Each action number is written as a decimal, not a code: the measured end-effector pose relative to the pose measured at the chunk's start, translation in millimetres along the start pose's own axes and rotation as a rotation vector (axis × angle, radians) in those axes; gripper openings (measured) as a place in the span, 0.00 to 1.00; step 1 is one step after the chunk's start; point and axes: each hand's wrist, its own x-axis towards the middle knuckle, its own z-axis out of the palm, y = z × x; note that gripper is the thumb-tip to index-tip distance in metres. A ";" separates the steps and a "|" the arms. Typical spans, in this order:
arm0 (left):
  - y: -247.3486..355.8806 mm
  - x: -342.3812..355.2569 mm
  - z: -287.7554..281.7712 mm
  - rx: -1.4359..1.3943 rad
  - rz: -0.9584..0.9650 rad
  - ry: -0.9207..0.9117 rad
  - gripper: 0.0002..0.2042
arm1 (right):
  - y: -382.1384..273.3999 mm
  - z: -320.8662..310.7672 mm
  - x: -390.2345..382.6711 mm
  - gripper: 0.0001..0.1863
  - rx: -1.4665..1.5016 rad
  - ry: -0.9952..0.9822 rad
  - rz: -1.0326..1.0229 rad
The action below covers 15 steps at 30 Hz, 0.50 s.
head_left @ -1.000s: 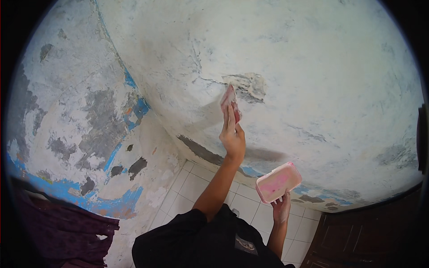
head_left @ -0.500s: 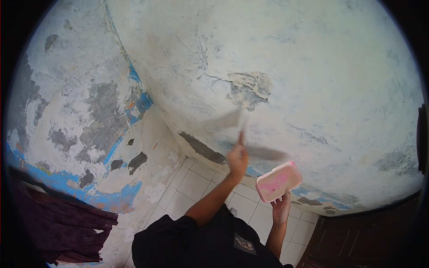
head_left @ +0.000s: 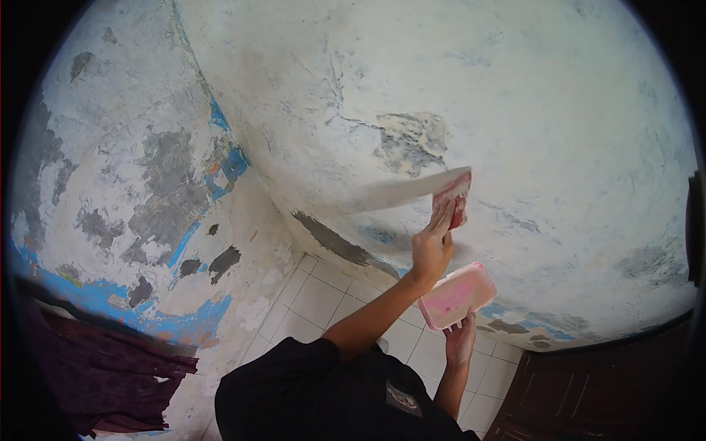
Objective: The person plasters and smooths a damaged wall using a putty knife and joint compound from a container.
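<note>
Left hand (head_left: 432, 251) clamped on red, flat, white-smeared scraper (head_left: 452, 202), mid-frame, at the off-white plaster wall (head_left: 559, 110); contact unclear. Right hand (head_left: 461, 339) grips shallow rectangular pink tray (head_left: 444, 322), lower right of centre. Left wrist hangs near tray; a low swing could bump it, tilting could spill. Rough-edged grey bare patch (head_left: 413, 140) might snag blade. Dark brown panelled wood (head_left: 570, 389) lower right; purple cloth (head_left: 103, 375) lower left.
</note>
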 end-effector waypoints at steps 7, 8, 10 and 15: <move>-56.7 71.4 -70.4 -0.047 -0.034 0.314 0.21 | -4.6 -10.5 -1.9 0.32 -0.010 0.023 -0.035; -78.4 80.2 -70.6 -0.037 -0.028 0.363 0.22 | -4.0 -11.8 -1.0 0.32 -0.011 0.030 -0.029; -123.0 74.6 -58.9 0.173 0.083 0.405 0.25 | -2.2 -7.7 1.9 0.33 -0.010 0.023 -0.018; -121.3 -7.0 -24.1 0.236 0.037 0.141 0.27 | 2.6 -0.9 12.7 0.34 0.000 0.003 -0.012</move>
